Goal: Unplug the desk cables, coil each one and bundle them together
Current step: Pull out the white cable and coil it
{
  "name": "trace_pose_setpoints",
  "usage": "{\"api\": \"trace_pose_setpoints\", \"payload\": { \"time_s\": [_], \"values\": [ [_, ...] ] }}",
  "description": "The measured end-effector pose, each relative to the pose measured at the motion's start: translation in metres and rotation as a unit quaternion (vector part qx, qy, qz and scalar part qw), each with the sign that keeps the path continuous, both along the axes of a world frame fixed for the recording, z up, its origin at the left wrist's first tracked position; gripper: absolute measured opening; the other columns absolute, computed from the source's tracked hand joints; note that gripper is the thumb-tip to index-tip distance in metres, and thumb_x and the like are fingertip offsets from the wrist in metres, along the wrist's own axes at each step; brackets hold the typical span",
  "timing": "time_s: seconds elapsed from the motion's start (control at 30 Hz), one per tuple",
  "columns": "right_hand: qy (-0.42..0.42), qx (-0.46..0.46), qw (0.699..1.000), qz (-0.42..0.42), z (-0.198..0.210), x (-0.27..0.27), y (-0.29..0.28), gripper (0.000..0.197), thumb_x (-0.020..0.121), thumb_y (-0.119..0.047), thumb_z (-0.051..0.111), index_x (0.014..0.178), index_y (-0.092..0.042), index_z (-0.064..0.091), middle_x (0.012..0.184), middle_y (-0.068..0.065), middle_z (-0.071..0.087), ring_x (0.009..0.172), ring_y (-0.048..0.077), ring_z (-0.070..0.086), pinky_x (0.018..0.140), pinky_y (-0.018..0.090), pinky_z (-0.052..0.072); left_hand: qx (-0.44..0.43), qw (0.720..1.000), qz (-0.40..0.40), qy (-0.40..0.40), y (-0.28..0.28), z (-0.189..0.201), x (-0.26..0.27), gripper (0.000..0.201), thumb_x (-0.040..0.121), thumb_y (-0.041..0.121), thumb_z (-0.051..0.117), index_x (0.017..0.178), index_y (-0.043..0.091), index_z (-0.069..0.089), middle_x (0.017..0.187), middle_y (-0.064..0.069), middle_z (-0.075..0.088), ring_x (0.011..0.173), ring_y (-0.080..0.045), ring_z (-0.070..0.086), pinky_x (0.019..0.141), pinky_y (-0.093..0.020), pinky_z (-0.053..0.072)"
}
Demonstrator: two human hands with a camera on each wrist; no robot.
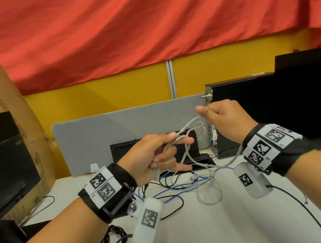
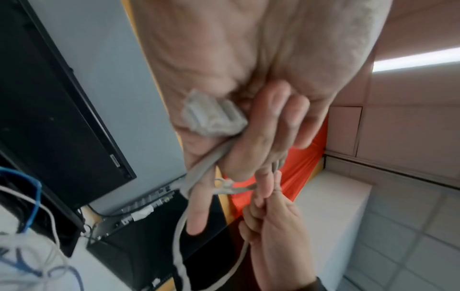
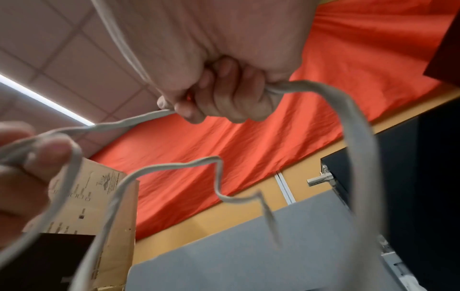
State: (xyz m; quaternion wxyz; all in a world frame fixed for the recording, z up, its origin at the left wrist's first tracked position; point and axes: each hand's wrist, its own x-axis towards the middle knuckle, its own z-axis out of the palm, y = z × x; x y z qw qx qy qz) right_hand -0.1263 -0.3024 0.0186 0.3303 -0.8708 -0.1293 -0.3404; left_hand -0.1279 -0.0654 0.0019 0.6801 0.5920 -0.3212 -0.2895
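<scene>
left hand (image 1: 155,155) clamps the grey cable (image 1: 187,127) loops as an anchor so the right hand (image 1: 224,119), fingers pinched on it, can feed another turn

The grey cable (image 1: 185,127) you hold looks like matt, smooth plastic sheathing, its plug (image 2: 211,116) of clear, glossy plastic. Behind it you see wrinkled red cloth (image 1: 146,24), a matt grey felt-like panel (image 1: 117,129) and a brown cardboard box (image 1: 6,97) with a rough paper face. The white surface (image 1: 224,223) looks smooth and matt.
</scene>
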Motion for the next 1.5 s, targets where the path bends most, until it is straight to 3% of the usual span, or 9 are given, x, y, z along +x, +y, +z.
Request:
{"api": "trace_pose_setpoints", "payload": {
  "time_s": [0.33, 0.43, 0.6, 0.77, 0.97, 1.17, 1.27, 1.43, 1.5],
  "values": [
    [0.026, -0.155, 0.987, 0.019, -0.023, -0.007, 0.019, 0.031, 0.101, -0.039, 0.035, 0.076, -0.026, 0.047, 0.057, -0.001, 0.051, 0.051, 0.020, 0.049, 0.051, 0.038, 0.041, -0.195, 0.981, 0.004, 0.015, -0.007, 0.015, -0.006, 0.046, 0.101, 0.018, 0.040, 0.135, -0.012, 0.040, 0.054, 0.002, 0.042, 0.038, -0.004, 0.028, 0.100, -0.063, 0.042],
    [0.069, -0.178, 0.981, 0.043, -0.037, -0.008, 0.030, 0.021, 0.101, -0.029, 0.037, 0.082, -0.025, 0.045, 0.060, -0.002, 0.052, 0.051, 0.020, 0.051, 0.050, 0.037, 0.039, -0.204, 0.979, 0.024, -0.008, -0.011, 0.016, -0.003, 0.044, 0.102, 0.016, 0.038, 0.137, -0.011, 0.034, 0.099, -0.014, 0.070, 0.043, -0.005, 0.022, 0.097, -0.058, 0.048],
    [0.158, -0.171, 0.969, 0.083, -0.058, -0.012, 0.046, 0.012, 0.100, -0.026, 0.041, 0.089, -0.027, 0.046, 0.069, -0.006, 0.056, 0.058, 0.014, 0.054, 0.056, 0.031, 0.045, -0.189, 0.978, 0.079, -0.042, -0.013, 0.010, 0.005, 0.037, 0.103, 0.013, 0.036, 0.134, -0.006, 0.030, 0.137, -0.021, 0.054, 0.042, -0.004, 0.032, 0.097, -0.052, 0.049],
    [0.231, -0.188, 0.950, 0.093, -0.064, -0.022, 0.062, 0.028, 0.082, -0.042, 0.070, 0.082, -0.036, 0.043, 0.073, -0.008, 0.053, 0.060, 0.006, 0.050, 0.053, 0.021, 0.035, -0.147, 0.974, 0.154, -0.074, -0.019, -0.007, 0.016, 0.049, 0.102, 0.012, 0.039, 0.143, -0.009, 0.021, 0.135, -0.016, 0.058, 0.052, -0.011, 0.061, 0.099, -0.052, 0.049],
    [0.348, -0.031, 0.920, 0.175, -0.053, -0.036, 0.065, 0.012, 0.092, -0.017, 0.057, 0.083, -0.010, 0.062, 0.057, 0.000, 0.056, 0.041, 0.010, 0.053, 0.040, 0.025, 0.045, -0.021, 0.966, 0.180, -0.187, -0.018, -0.012, 0.024, 0.053, 0.103, 0.012, 0.039, 0.151, 0.006, 0.015, 0.133, -0.002, 0.061, 0.091, -0.028, 0.072, 0.103, -0.043, 0.046],
    [0.445, 0.112, 0.822, 0.336, -0.044, -0.043, 0.052, 0.045, 0.089, 0.003, 0.057, 0.128, -0.018, 0.046, 0.060, 0.009, 0.064, 0.034, 0.013, 0.049, 0.034, 0.019, 0.037, 0.092, 0.955, 0.163, -0.232, -0.001, -0.020, 0.037, 0.026, 0.104, 0.013, 0.038, 0.129, 0.020, 0.046, 0.109, -0.006, 0.073, 0.090, -0.028, 0.072, 0.104, -0.053, 0.043],
    [0.423, 0.150, 0.800, 0.398, -0.031, -0.042, 0.042, 0.032, 0.084, -0.002, 0.059, 0.109, -0.020, 0.067, 0.064, 0.012, 0.063, 0.036, 0.012, 0.050, 0.036, 0.018, 0.036, 0.126, 0.958, 0.139, -0.218, 0.000, -0.027, 0.034, 0.021, 0.103, 0.013, 0.040, 0.113, 0.029, 0.049, 0.095, -0.008, 0.075, 0.081, -0.025, 0.073, 0.097, -0.051, 0.046],
    [0.412, 0.307, 0.710, 0.482, -0.019, -0.029, 0.033, 0.017, 0.076, -0.001, 0.053, 0.081, 0.001, 0.069, 0.063, 0.017, 0.063, 0.042, 0.020, 0.059, 0.038, 0.021, 0.046, 0.187, 0.953, 0.100, -0.214, -0.006, -0.027, 0.028, 0.024, 0.104, 0.013, 0.040, 0.119, -0.004, 0.050, 0.067, -0.018, 0.065, 0.049, -0.020, 0.057, 0.066, -0.038, 0.051],
    [0.418, 0.358, 0.667, 0.503, -0.017, -0.022, 0.028, 0.020, 0.080, -0.003, 0.048, 0.084, 0.001, 0.068, 0.067, 0.018, 0.065, 0.049, 0.022, 0.063, 0.043, 0.025, 0.051, 0.166, 0.963, 0.092, -0.193, -0.009, -0.024, 0.025, 0.021, 0.104, 0.010, 0.038, 0.109, 0.007, 0.059, 0.050, -0.007, 0.051, 0.040, -0.014, 0.047, 0.078, -0.041, 0.055]
  ]
}}
